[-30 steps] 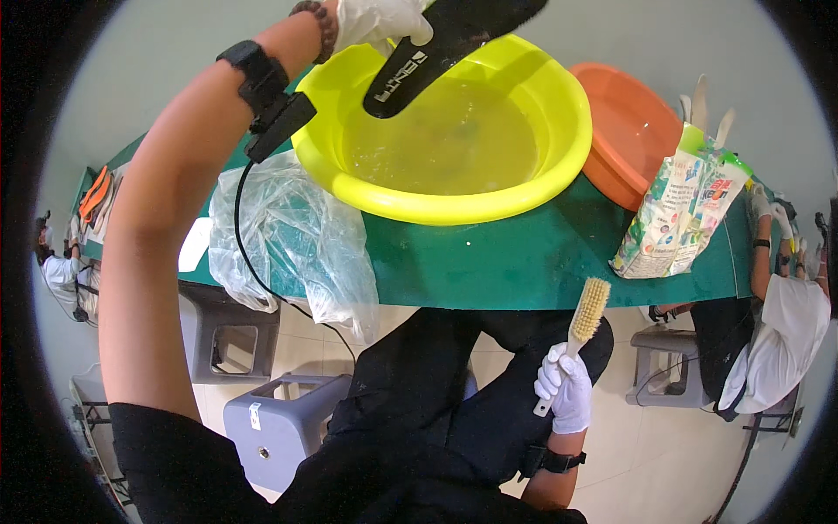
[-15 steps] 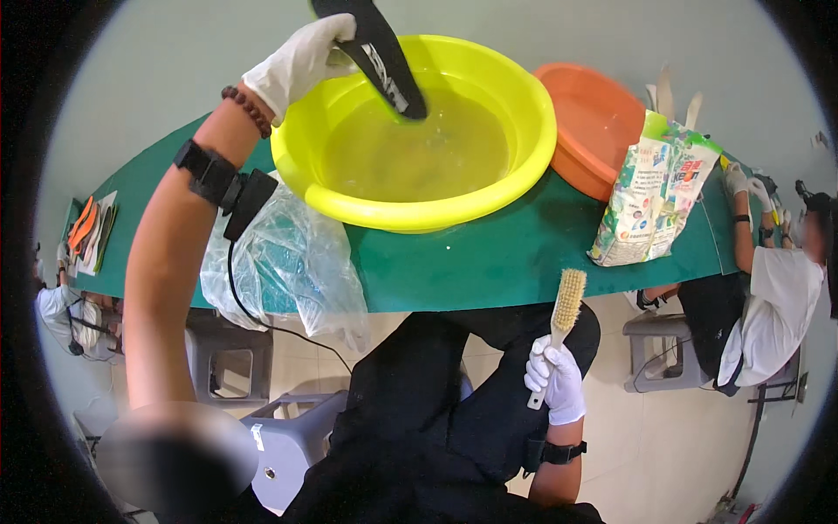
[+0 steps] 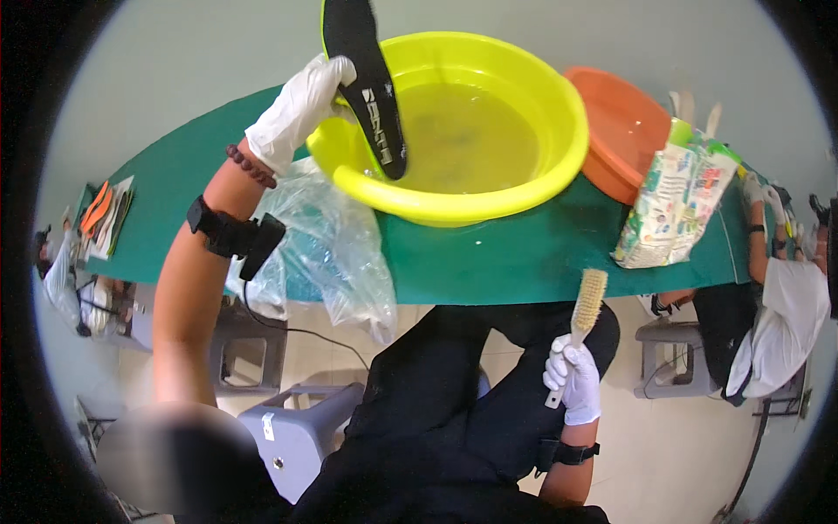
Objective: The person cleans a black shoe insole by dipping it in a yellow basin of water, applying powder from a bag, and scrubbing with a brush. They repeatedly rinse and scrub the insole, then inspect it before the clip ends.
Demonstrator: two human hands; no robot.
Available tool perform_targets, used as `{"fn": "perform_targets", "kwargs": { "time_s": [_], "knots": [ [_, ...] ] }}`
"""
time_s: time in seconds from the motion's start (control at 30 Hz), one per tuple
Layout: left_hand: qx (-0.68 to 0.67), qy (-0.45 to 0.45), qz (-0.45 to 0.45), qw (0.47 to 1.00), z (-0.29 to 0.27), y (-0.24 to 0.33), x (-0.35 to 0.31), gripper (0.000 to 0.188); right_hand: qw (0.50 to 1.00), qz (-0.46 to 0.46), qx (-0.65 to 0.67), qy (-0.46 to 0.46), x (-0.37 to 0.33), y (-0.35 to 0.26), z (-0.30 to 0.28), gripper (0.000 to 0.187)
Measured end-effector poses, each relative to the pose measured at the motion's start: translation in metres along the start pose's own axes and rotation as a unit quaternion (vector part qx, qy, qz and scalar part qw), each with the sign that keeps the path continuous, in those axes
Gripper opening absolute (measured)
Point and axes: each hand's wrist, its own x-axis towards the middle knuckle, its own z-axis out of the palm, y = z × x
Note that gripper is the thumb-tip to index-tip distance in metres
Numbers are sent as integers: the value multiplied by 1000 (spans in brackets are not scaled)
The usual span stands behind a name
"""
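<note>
A black shoe insole [image 3: 371,83] with a bright green edge and pale lettering hangs upright over the left rim of the yellow basin [image 3: 454,205]. My left hand [image 3: 305,100], in a white glove, is closed on the insole's left edge at mid-length. Cloudy yellowish water [image 3: 471,144] partly fills the basin. In my gloved right hand [image 3: 573,380] is a scrubbing brush [image 3: 589,301], gripped by its handle with the pale bristles up. That hand is low, over my right thigh and in front of the table edge.
Behind the yellow basin's right side stands an orange basin [image 3: 620,131], with a printed detergent bag [image 3: 672,205] before it. A clear plastic bag [image 3: 327,244] droops over the front edge of the green table [image 3: 489,271]. Insoles [image 3: 96,210] lie far left; people sit at both sides.
The insole has turned from slanting over the water to nearly upright at the basin's left side, its lettered face now showing. The brush stays in my right hand. The whole view has shifted slightly.
</note>
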Motion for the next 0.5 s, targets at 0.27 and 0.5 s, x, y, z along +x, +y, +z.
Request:
{"fn": "perform_targets", "kwargs": {
  "time_s": [0.27, 0.5],
  "knots": [
    [-379, 248, -285, 845, -46, 3, -132, 22, 1000, -23, -9, 9, -2, 0, 4, 23],
    [-593, 231, -467, 614, -20, 60, -217, 32, 1000, -16, -25, -10, 2, 1, 3, 20]
  ]
}}
